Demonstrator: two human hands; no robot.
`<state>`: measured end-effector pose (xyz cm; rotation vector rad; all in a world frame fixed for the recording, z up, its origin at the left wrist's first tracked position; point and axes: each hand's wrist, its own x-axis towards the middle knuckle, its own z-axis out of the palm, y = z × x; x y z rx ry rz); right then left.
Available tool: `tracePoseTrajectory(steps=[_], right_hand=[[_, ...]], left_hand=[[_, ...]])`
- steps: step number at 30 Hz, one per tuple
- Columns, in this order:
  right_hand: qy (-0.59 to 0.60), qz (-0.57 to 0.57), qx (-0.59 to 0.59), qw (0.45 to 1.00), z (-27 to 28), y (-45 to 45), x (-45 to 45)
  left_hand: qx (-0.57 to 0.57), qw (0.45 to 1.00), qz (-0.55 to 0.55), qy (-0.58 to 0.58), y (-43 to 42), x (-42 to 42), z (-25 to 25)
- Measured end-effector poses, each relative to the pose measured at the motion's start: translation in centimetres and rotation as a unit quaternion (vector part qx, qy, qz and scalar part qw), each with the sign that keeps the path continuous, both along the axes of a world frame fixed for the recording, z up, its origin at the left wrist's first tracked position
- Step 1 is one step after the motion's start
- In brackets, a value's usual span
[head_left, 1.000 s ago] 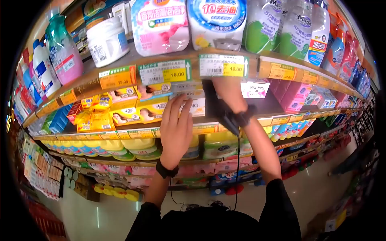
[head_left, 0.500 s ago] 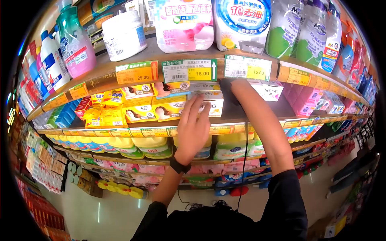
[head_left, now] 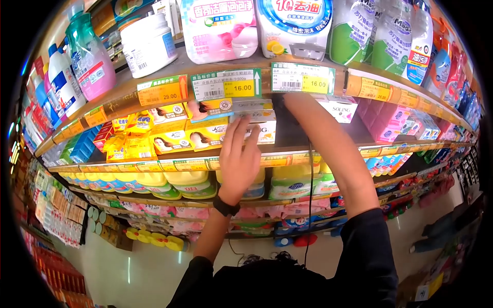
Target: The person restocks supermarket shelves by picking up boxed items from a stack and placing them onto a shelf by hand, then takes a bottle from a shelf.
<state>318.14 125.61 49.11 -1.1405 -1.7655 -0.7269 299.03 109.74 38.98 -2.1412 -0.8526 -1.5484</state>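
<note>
My left hand (head_left: 239, 161) lies with its fingers stretched out against a stack of white-and-grey SOLING boxes (head_left: 266, 134) on the middle shelf. Its fingertips touch the front of the stack, and a dark band circles the wrist. My right forearm (head_left: 334, 143) reaches into the dark gap to the right of that stack. The shelf edge above and a price tag (head_left: 303, 78) hide my right hand, so its fingers and anything in them cannot be seen. Another white SOLING box (head_left: 340, 111) stands just right of the forearm. Yellow soap boxes (head_left: 169, 138) adjoin the stack's left side.
Overhead, the upper shelf carries a pink-and-white pouch (head_left: 221, 31), a white tub (head_left: 149, 45) and green-and-clear bottles (head_left: 352, 33). Pink boxes (head_left: 382, 119) stand farther right. Yellow-capped jugs (head_left: 190, 184) fill the shelf below. A black cable (head_left: 311, 205) hangs before the shelves.
The view has shifted slightly, so the shelves appear a little farther left and higher. My left hand still rests on the boxes, and my right arm still reaches into the gap.
</note>
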Motion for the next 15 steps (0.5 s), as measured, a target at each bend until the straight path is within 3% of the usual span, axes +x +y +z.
tracePoseTrajectory(steps=[5, 10, 12, 13, 14, 15], right_hand=[[-0.041, -0.015, -0.156, 0.987, 1.0, -2.7, -0.1], [-0.081, -0.056, -0.376, 0.921, 2.8, -10.5, 0.4], [-0.044, -0.036, -0.362, 0.931, 2.6, -15.6, 0.7], [0.02, 0.059, -0.225, 0.972, 0.1, -18.1, 1.1], [0.026, 0.091, -0.231, 0.968, -0.1, -20.7, 0.7], [0.036, 0.012, -0.239, 0.97, -1.3, -22.9, 0.5]], left_hand=[[-0.01, 1.0, -0.017, 0.004, -0.2, -0.2, 0.3], [-0.02, 0.999, -0.03, 0.009, -1.8, -1.5, 0.8], [-0.022, 0.996, -0.083, -0.006, -3.4, -3.3, -1.2], [-0.025, 0.994, -0.1, 0.02, -4.9, -5.2, -1.6], [-0.032, 0.992, -0.114, 0.042, -6.7, -7.5, -2.1], [-0.057, 0.991, -0.116, 0.045, -7.9, -10.1, -2.9]])
